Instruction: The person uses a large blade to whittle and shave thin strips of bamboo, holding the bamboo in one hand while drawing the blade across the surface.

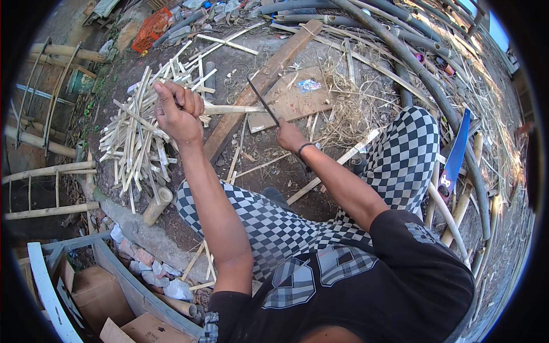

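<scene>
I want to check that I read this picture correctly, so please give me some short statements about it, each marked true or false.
1. The right hand holds a long dark blade. True.
2. The left hand is empty. False: it holds a pale strip.
3. The pale strip crosses over a wooden beam. True.
4. The blue saw is on the person's left. False: it is on the right.
5. The trousers are checkered. True.
</scene>
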Demonstrator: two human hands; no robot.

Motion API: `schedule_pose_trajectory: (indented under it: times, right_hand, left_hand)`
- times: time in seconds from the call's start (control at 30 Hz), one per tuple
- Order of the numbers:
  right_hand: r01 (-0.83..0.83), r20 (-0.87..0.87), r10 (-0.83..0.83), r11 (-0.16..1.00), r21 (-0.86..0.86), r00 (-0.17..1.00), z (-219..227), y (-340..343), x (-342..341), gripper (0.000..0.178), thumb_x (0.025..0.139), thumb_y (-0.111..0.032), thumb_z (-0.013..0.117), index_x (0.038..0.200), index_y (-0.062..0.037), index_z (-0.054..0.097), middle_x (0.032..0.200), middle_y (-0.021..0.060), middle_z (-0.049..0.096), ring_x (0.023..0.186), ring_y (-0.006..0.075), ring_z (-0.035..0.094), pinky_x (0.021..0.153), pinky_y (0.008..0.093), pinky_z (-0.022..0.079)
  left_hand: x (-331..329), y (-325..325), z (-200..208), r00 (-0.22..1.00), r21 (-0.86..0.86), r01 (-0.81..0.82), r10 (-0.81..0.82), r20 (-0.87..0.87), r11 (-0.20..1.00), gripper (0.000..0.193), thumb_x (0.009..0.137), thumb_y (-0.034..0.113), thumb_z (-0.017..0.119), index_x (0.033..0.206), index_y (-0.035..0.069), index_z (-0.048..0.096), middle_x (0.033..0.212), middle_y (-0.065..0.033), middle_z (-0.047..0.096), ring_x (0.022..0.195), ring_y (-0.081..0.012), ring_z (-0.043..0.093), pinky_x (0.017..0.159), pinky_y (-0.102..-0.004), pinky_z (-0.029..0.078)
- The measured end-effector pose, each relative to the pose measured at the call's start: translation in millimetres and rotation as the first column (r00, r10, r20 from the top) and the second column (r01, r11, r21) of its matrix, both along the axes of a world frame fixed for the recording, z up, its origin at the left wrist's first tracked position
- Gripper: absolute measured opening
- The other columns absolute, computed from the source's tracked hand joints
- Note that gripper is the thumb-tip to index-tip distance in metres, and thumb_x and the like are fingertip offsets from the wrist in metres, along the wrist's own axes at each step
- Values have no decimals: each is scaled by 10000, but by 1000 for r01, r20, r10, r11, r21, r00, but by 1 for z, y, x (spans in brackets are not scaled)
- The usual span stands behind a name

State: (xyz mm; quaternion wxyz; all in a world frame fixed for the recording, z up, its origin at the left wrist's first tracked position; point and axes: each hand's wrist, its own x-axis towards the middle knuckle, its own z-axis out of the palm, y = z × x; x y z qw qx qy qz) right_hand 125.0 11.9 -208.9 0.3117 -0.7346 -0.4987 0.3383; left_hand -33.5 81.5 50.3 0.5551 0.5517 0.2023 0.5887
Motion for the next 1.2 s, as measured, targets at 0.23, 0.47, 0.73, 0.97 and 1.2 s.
schedule_pose_trajectory:
  times: [0.23, 0.47, 0.73, 0.97, 1.2]
  right_hand:
    - [-57, 90, 43, 986, 159, 995, 82, -11, -38, 213, 932, -114, 473, 1129, -37, 501, 881, 297, 670, 857, 503, 644, 778, 594, 488]
    - [19, 276, 11, 994, -106, 961, -43, -13, 10, 280, 882, -55, 495, 1161, -34, 499, 915, 299, 674, 888, 478, 662, 779, 579, 515]
    - [59, 21, -58, 998, -6, 998, -53, -2, 13, 255, 927, -154, 499, 1118, 15, 514, 995, 342, 646, 995, 503, 617, 879, 556, 494]
    - [-52, 163, 28, 987, 150, 986, 45, -8, -32, 245, 953, -151, 484, 1148, -4, 474, 907, 312, 654, 847, 508, 644, 758, 617, 491]
    - [93, 279, -25, 968, -234, 960, -74, -26, 10, 297, 904, -101, 501, 1190, -24, 499, 1053, 311, 664, 1001, 447, 665, 866, 532, 536]
  left_hand:
    - [-8, -2, 5, 1000, -9, -25, 25, -2, 1000, 522, 1041, 539, 383, 703, 143, 346, 482, 58, 187, 405, -70, 119, 417, -276, 127]
    - [-1, -1, 2, 998, -8, -10, 11, 54, 1000, 543, 1037, 513, 429, 681, 106, 373, 477, 41, 238, 380, -67, 174, 395, -269, 147]
    - [10, 1, -1, 998, 2, 14, -14, 56, 1000, 541, 1036, 514, 432, 680, 110, 379, 474, 44, 245, 389, -61, 168, 395, -268, 150]
    - [-9, 2, 4, 999, -11, -37, 37, 31, 999, 535, 1044, 523, 392, 691, 122, 372, 482, 45, 221, 404, -72, 143, 417, -282, 135]
    - [-7, 4, -1, 996, -14, -26, 27, 85, 1000, 538, 1038, 521, 413, 689, 113, 385, 476, 43, 227, 391, -68, 150, 400, -276, 135]
